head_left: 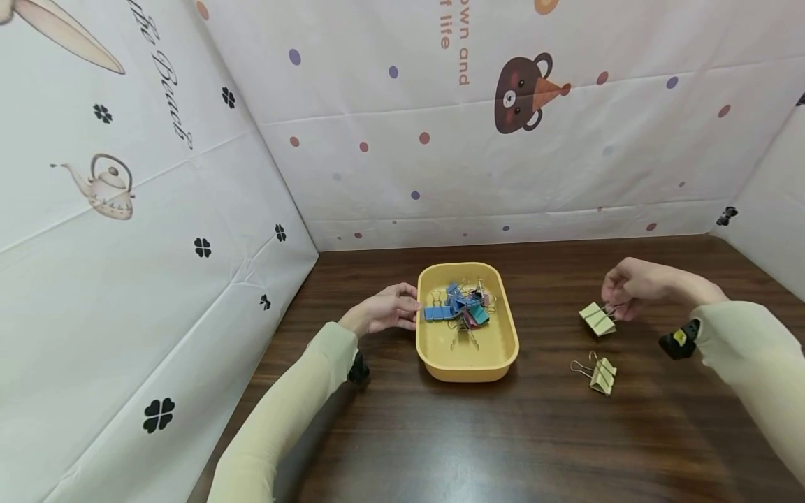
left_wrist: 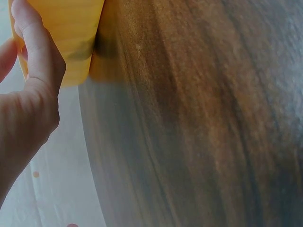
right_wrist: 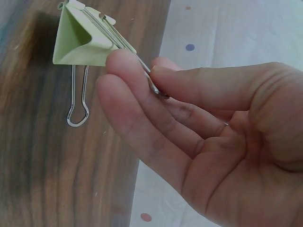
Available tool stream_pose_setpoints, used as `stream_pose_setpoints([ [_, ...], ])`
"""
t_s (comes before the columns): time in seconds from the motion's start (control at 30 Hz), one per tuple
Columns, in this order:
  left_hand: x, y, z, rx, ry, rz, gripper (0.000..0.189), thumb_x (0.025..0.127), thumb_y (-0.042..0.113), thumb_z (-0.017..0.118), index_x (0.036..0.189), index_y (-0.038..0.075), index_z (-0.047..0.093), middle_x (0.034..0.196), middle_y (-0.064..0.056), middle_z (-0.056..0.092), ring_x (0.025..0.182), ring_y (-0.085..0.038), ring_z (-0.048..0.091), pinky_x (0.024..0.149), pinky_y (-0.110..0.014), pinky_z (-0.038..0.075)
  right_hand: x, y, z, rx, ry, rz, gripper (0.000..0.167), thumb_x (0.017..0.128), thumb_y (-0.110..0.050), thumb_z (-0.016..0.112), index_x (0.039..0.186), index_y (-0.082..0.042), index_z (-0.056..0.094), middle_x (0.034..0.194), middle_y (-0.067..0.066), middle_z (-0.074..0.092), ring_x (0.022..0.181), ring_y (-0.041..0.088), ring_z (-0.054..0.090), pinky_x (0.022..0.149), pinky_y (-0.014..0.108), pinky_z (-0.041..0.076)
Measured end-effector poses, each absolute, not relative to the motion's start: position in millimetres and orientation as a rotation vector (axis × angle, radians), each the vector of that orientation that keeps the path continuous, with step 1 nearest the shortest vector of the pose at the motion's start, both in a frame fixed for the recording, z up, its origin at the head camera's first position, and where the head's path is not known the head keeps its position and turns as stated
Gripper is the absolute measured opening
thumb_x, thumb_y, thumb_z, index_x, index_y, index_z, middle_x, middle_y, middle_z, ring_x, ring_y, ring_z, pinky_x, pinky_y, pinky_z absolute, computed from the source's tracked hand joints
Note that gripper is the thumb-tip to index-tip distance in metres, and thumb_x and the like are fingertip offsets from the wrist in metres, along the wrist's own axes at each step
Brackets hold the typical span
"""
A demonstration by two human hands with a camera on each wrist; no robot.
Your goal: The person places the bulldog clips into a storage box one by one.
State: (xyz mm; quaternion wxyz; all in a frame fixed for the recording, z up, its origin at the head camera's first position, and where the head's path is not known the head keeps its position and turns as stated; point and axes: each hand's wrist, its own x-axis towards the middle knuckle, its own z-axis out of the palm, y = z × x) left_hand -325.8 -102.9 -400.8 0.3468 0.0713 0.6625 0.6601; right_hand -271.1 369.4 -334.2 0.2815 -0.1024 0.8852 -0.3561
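Observation:
My right hand (head_left: 636, 285) pinches a pale green-yellow binder clip (head_left: 597, 319) by one wire handle. In the right wrist view, thumb and fingers hold that handle, while the clip's other handle hangs down over the wood. A second pale binder clip (head_left: 603, 376) lies on the table nearer the body, its handles pointing left. My left hand (head_left: 388, 307) rests against the left side of a yellow plastic tray (head_left: 468, 372), fingertips at its rim. Inside the tray is a pile of binder clips (head_left: 462, 304), mostly blue, with teal, dark red and metallic ones.
The dark wooden table (head_left: 402, 440) runs up to a white printed sheet (head_left: 377, 175) at the back, and similar sheeting (head_left: 189, 307) stands along the left. A black wrist device (head_left: 680, 340) sits by the right sleeve.

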Motion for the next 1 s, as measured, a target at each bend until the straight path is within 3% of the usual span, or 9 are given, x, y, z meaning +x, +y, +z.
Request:
stream_pose_setpoints([
  [0.63,-325.3,-103.8,-399.8,0.22,1.701,1.719,0.046,0.097,0.001,0.052,0.136,-0.003,0.028,0.093,-0.009,0.059,0.075,-0.018,0.061,0.072,-0.036,0.059,-293.7,325.6,-304.8,-0.328,2.391,-1.027,0.014,0.094,0.002,0.051,0.103,0.012,0.054,0.091,0.015,0.064,0.078,0.023,0.067,0.075,0.04,0.059],
  [1.0,-326.1,-104.1,-401.1,0.219,1.693,1.723,0.048,0.096,0.001,0.053,0.136,-0.003,0.027,0.094,-0.01,0.058,0.074,-0.018,0.061,0.072,-0.036,0.059,-306.7,294.0,-289.7,-0.382,2.344,-1.101,0.018,0.094,0.005,0.049,0.108,0.017,0.05,0.087,0.014,0.068,0.074,0.019,0.068,0.073,0.037,0.06],
])
